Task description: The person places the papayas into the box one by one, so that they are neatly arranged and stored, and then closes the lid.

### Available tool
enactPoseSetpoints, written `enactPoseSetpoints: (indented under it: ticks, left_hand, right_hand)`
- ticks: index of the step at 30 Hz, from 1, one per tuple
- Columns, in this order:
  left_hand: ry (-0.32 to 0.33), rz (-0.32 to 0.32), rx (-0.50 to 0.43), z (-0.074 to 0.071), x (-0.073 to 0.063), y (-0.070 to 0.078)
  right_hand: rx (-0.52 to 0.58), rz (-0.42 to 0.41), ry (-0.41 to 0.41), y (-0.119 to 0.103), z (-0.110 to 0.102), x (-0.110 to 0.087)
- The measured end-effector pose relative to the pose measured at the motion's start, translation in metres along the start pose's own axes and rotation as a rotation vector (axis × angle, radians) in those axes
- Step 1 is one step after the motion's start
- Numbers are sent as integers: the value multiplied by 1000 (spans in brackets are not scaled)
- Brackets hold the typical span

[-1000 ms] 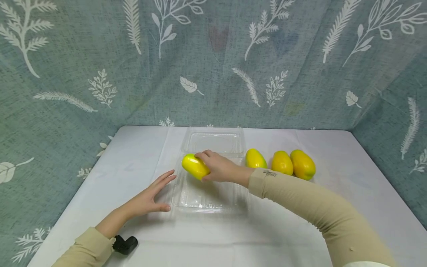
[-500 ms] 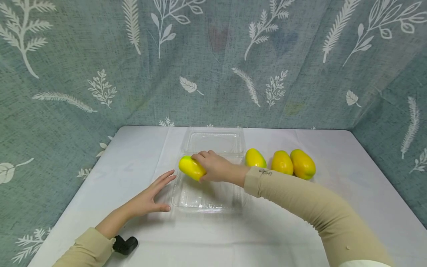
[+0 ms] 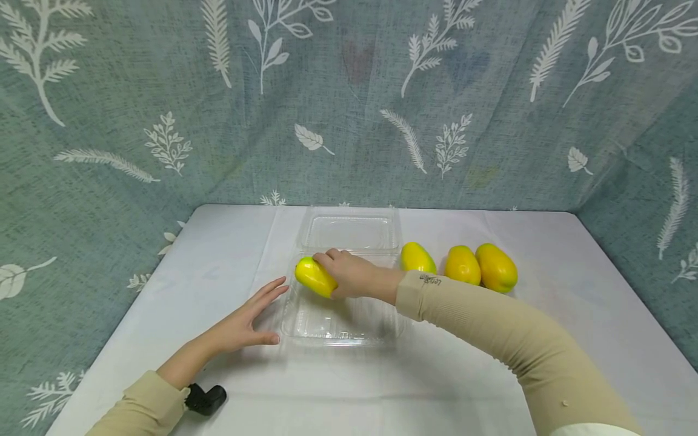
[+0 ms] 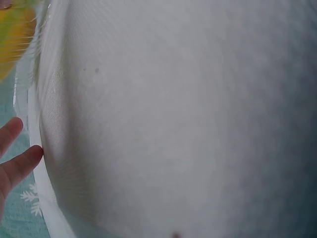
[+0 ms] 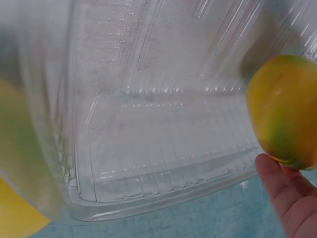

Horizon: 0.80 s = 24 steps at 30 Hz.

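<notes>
My right hand (image 3: 351, 274) grips a yellow-green mango (image 3: 314, 277) over the left back part of a clear plastic container (image 3: 349, 340). The right wrist view shows fingers round the mango (image 5: 285, 111), above the ribbed container floor (image 5: 168, 124). The container's lid (image 3: 349, 233) lies folded back behind it. Beside the container's left wall, my left hand (image 3: 245, 324) is spread with straight fingers and holds nothing. Only some of its fingertips (image 4: 25, 163) show in the left wrist view.
Three more mangoes stand to the right of the container: one close by (image 3: 417, 258), and a pair (image 3: 495, 268) farther right. A black object (image 3: 206, 399) is at the left wrist. Patterned fabric (image 3: 349, 121) rises behind the white table (image 3: 229, 248).
My right hand has shifted slightly left and a little lower with the mango, then slightly back right. The left hand has stayed in place.
</notes>
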<state>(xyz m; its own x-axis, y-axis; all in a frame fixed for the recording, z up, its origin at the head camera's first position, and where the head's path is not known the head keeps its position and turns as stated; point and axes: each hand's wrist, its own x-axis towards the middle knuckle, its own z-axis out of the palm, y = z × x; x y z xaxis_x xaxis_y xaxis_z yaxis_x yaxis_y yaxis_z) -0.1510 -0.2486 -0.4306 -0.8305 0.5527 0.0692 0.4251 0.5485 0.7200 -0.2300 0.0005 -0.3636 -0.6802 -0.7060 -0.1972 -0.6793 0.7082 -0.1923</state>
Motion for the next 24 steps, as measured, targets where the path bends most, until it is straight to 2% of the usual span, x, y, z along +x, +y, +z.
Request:
enactPoseSetpoints:
  ticks: [14,24]
  left_hand:
    - [1,0,4,0,0,0]
    - [0,-1,8,0,1,0]
  right_hand:
    - [-55,9,14,0,6,4]
    - [-39,19,-1,0,3,2]
